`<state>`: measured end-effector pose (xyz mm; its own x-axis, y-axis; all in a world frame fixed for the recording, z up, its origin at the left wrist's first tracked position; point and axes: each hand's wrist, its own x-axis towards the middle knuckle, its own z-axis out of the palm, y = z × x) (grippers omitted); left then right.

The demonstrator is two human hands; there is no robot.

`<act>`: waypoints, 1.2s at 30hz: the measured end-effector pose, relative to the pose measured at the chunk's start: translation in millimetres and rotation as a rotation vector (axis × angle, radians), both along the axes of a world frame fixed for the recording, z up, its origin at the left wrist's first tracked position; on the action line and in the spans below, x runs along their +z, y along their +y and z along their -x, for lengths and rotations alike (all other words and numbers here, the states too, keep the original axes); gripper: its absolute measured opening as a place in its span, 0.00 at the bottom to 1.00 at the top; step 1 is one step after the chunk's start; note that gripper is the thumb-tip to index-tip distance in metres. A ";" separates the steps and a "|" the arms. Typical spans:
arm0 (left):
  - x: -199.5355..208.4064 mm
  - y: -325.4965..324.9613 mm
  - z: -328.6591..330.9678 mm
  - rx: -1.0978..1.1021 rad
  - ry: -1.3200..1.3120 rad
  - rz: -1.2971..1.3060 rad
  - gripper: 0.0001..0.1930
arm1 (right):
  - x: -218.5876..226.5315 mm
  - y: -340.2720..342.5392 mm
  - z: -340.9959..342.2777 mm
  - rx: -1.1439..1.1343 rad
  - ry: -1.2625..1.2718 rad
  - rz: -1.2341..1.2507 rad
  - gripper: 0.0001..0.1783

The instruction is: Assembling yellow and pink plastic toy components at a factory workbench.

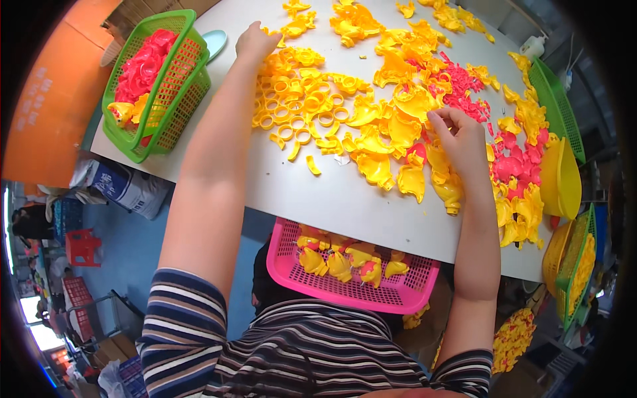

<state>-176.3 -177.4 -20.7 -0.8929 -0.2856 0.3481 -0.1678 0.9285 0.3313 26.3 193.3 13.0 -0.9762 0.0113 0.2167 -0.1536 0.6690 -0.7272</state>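
My left hand (pixel 257 44) reaches to the table's far left side. Its fingers look curled, beside small yellow plastic pieces; what they hold, if anything, is hidden. My right hand (pixel 461 139) hovers over the right part of the pile, thumb and curved forefinger apart, close to a yellow plastic shell (pixel 413 103). I see nothing held in it. Between the hands lie yellow rings (pixel 282 114) and curved yellow shell parts (pixel 375 169). Beyond the right hand are small red plastic pieces (pixel 461 83); rounded red parts (pixel 514 162) mix with yellow ones to its right.
On the table's (pixel 352 209) left stands a green basket (pixel 176 109) of red parts. A pink basket (pixel 411 285) with yellow-and-red assembled pieces sits below the front edge. Green baskets (pixel 557 109) and a yellow bowl (pixel 562 179) line the right edge. A red stool (pixel 83 247) is farther left.
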 end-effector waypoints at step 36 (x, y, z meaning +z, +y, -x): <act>76.2 139.4 -143.3 -0.771 -0.193 -1.111 0.13 | 2.4 -1.5 -2.9 -0.092 0.095 0.031 0.14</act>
<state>-33.0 -38.1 55.5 -0.9592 0.2575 0.1166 0.1386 0.0688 0.9880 29.2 191.8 15.3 -0.9457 0.1078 0.3067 -0.1624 0.6608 -0.7328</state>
